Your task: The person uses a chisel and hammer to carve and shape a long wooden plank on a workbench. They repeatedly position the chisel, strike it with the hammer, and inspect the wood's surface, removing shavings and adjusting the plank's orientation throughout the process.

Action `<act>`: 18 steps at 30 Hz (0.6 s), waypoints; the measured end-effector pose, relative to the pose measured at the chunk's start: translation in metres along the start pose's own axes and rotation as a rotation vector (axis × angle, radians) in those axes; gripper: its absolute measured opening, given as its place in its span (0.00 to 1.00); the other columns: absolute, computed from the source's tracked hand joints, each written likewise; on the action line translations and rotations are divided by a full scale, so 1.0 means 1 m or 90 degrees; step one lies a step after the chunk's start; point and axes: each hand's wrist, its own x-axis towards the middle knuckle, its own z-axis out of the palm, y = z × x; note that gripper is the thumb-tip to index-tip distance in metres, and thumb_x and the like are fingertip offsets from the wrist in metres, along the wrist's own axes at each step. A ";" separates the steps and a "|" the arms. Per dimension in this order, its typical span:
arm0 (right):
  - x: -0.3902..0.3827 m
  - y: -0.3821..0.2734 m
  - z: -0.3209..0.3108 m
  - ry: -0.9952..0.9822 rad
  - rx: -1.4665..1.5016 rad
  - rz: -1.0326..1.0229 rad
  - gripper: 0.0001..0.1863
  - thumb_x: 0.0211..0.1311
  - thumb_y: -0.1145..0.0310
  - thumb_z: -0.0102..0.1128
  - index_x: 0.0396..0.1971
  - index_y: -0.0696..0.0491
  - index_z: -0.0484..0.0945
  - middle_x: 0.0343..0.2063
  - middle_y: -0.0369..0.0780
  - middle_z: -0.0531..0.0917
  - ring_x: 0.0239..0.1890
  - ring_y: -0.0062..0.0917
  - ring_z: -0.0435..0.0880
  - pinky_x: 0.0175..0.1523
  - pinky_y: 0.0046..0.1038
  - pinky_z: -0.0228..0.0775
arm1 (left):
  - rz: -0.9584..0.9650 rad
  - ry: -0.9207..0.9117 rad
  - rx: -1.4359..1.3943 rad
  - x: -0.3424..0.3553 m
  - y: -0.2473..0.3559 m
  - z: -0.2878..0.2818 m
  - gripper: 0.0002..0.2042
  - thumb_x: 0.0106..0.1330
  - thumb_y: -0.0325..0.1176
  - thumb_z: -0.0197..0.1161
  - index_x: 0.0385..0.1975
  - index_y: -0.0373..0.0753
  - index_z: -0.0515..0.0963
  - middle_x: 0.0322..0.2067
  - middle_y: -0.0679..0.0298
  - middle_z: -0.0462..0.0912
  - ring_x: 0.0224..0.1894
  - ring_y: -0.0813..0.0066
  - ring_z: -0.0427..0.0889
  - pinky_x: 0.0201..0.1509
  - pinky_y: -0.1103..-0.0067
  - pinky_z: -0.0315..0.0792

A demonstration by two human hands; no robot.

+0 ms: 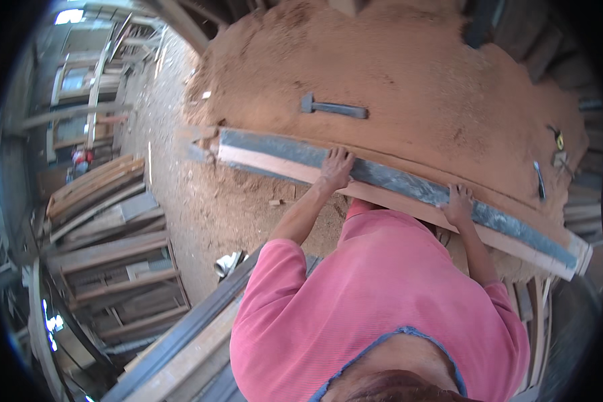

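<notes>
A long wooden beam [398, 179] lies across in front of me, slanting from the far left down to the near right. Its upper face has a dark blue-grey strip, and the side towards me is pale bare wood. My left hand [338, 167] grips it near the middle, fingers bent over the far edge. Farther right, my right hand [457, 204] grips the same beam in a similar way. Beyond the beam, a hammer [338, 109] with a dark handle rests on the sawdust-covered surface [409, 74], touched by neither hand.
At the right lie a slim metal tool [539, 181] and a small yellow-and-black item [559, 142]. Stacked wooden frames [120, 268] line the left side. Long planks [194, 335] lie at the lower left, with a crumpled silvery object [228, 263] beside them.
</notes>
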 end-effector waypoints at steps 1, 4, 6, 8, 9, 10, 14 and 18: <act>0.018 0.008 -0.008 -0.024 -0.027 -0.006 0.44 0.48 0.55 0.79 0.65 0.49 0.69 0.64 0.48 0.70 0.70 0.50 0.62 0.71 0.50 0.59 | -0.026 -0.005 0.026 0.005 0.009 -0.005 0.34 0.42 0.39 0.81 0.52 0.39 0.73 0.51 0.52 0.73 0.60 0.50 0.72 0.65 0.59 0.66; 0.028 0.007 -0.003 -0.044 -0.040 -0.043 0.45 0.47 0.55 0.79 0.65 0.52 0.68 0.68 0.51 0.67 0.71 0.54 0.62 0.72 0.53 0.56 | -0.054 0.002 -0.018 -0.016 0.009 -0.003 0.33 0.43 0.37 0.80 0.51 0.39 0.74 0.51 0.51 0.73 0.60 0.50 0.71 0.66 0.59 0.65; 0.026 0.007 0.006 -0.032 -0.084 -0.037 0.47 0.46 0.55 0.79 0.67 0.52 0.67 0.69 0.52 0.67 0.72 0.54 0.61 0.72 0.53 0.56 | -0.053 0.026 -0.021 -0.024 0.010 -0.002 0.32 0.43 0.37 0.79 0.51 0.39 0.74 0.51 0.50 0.73 0.60 0.50 0.72 0.66 0.59 0.65; 0.036 0.011 0.009 -0.029 -0.104 -0.038 0.49 0.45 0.55 0.80 0.69 0.52 0.65 0.70 0.53 0.66 0.72 0.54 0.61 0.72 0.53 0.57 | -0.051 0.041 -0.035 -0.021 0.007 -0.003 0.31 0.43 0.37 0.79 0.50 0.39 0.74 0.51 0.50 0.73 0.59 0.50 0.72 0.66 0.59 0.65; 0.035 0.013 0.010 -0.043 -0.099 -0.041 0.50 0.45 0.53 0.80 0.69 0.52 0.65 0.70 0.53 0.66 0.72 0.54 0.62 0.73 0.53 0.56 | -0.051 0.034 -0.048 -0.022 0.007 -0.002 0.31 0.43 0.37 0.79 0.50 0.38 0.75 0.51 0.50 0.73 0.59 0.49 0.72 0.65 0.59 0.65; 0.035 0.016 0.011 -0.057 -0.092 -0.043 0.52 0.45 0.52 0.80 0.70 0.51 0.64 0.70 0.53 0.67 0.71 0.54 0.63 0.73 0.52 0.56 | -0.050 0.026 -0.060 -0.023 0.006 0.001 0.31 0.42 0.37 0.79 0.50 0.38 0.75 0.51 0.50 0.73 0.59 0.49 0.72 0.65 0.59 0.65; 0.055 0.021 0.002 -0.141 -0.036 -0.086 0.49 0.44 0.53 0.80 0.68 0.54 0.68 0.65 0.53 0.73 0.69 0.49 0.69 0.72 0.47 0.60 | -0.082 0.050 -0.053 -0.019 0.006 0.019 0.36 0.38 0.38 0.82 0.52 0.40 0.75 0.51 0.50 0.74 0.59 0.47 0.72 0.63 0.59 0.66; 0.097 0.066 0.028 -0.039 0.173 -0.080 0.40 0.59 0.50 0.69 0.65 0.60 0.70 0.61 0.55 0.78 0.64 0.47 0.75 0.69 0.41 0.65 | -0.109 0.111 -0.049 -0.013 0.024 0.005 0.46 0.37 0.43 0.84 0.62 0.40 0.70 0.64 0.39 0.65 0.69 0.38 0.61 0.73 0.48 0.52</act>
